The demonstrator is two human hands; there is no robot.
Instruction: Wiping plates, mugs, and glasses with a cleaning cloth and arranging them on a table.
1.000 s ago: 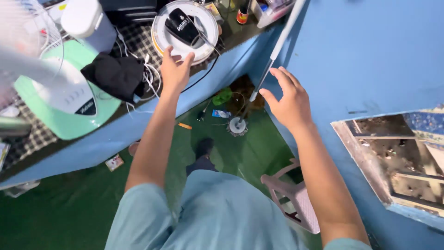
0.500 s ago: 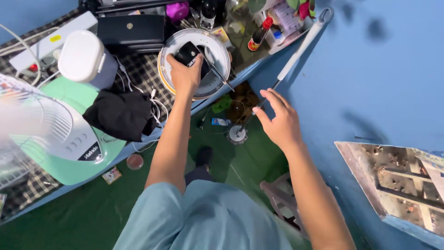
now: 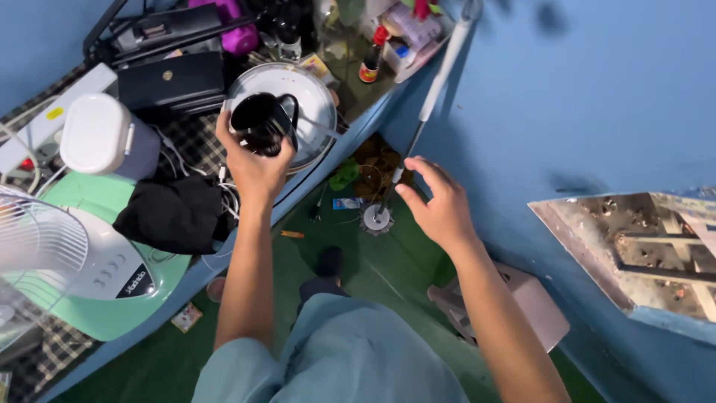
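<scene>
My left hand (image 3: 250,160) grips a black mug (image 3: 261,123) and holds it lifted just above a white bowl (image 3: 317,104) on the cluttered shelf. The mug's mouth faces me and its handle points right. A thin utensil (image 3: 328,128) lies across the bowl. My right hand (image 3: 438,203) hovers with fingers apart, holding nothing, over the green floor near a long-handled mop (image 3: 421,112) that leans against the blue wall.
On the shelf lie a black cloth (image 3: 168,213), a white-lidded jug (image 3: 104,138), a green and white fan (image 3: 82,261), a black case (image 3: 168,80) and bottles (image 3: 369,56). A plastic stool (image 3: 522,302) stands at the right. A broken opening (image 3: 641,250) gapes in the wall.
My left hand reached into the white bowl, closed on the black mug and lifted it out, turning its mouth toward me. My right hand stayed spread near the mop.
</scene>
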